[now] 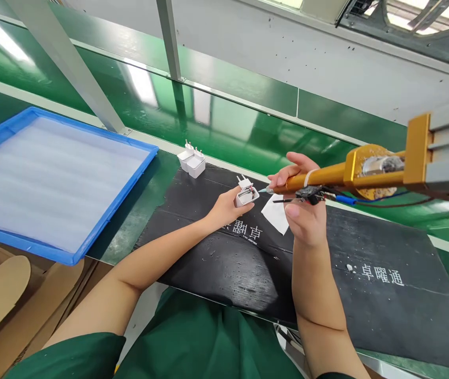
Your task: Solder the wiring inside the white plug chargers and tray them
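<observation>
Open white plug-adapter housing (243,200) held above the black mat (224,268) that covers part of the green surface (121,231). The left hand (228,207) pinches the housing between thumb and fingers, its open mouth facing up and dark leads (246,193) showing inside; a two-pin plate (245,182) stands at its 12 o'clock edge, pins upward. The right hand (301,202) curls around the front of a gold-coloured dispenser (329,176), whose pale nozzle (264,190) points at the housing from between 2 and 3 o'clock (whether the tip touches the rim cannot be told). From the housing, two similar housings (196,167) rest at 10 o'clock, a white sheet (273,215) lies at 4 o'clock, and a blue-rimmed tray (72,256) sits well apart at 9 o'clock. The housing is probably light, stiff plastic, smooth enough to slip; the leads look like its fragile part. It is best held by its outer side walls, low down, with fingertips clear of the mouth and pins.
</observation>
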### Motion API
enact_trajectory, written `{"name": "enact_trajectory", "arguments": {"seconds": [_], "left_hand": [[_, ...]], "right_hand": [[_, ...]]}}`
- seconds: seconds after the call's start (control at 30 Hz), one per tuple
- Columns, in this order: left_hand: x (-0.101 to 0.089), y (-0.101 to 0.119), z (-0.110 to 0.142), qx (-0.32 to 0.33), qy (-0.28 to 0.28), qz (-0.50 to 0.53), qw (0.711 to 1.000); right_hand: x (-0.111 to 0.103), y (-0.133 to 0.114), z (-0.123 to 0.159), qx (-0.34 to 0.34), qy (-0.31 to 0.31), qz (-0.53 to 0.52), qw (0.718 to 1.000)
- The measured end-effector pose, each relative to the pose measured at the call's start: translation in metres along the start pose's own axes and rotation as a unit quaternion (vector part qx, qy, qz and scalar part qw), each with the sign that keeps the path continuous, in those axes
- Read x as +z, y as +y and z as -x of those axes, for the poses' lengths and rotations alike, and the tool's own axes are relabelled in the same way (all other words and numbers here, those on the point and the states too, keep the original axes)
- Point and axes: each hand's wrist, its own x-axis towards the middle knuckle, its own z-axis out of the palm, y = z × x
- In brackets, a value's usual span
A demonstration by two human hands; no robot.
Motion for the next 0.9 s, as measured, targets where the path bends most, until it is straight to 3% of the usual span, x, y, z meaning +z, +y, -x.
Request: {"name": "enact_trajectory", "arguments": {"seconds": [0.23, 0.37, 0.9], "left_hand": [[-0.002, 0.01, 0.007, 0.073, 0.021, -0.007, 0.997], [-0.002, 0.01, 0.007, 0.07, 0.022, -0.015, 0.997], [-0.001, 0.012, 0.007, 0.059, 0.006, -0.016, 0.998]], "right_hand": [[0.013, -0.002, 0.006, -0.032, 0.041, 0.019, 0.998], [0.013, -0.001, 0.005, -0.026, 0.065, 0.031, 0.997], [0.013, 0.0, 0.006, -0.033, 0.053, -0.003, 0.998]]}}
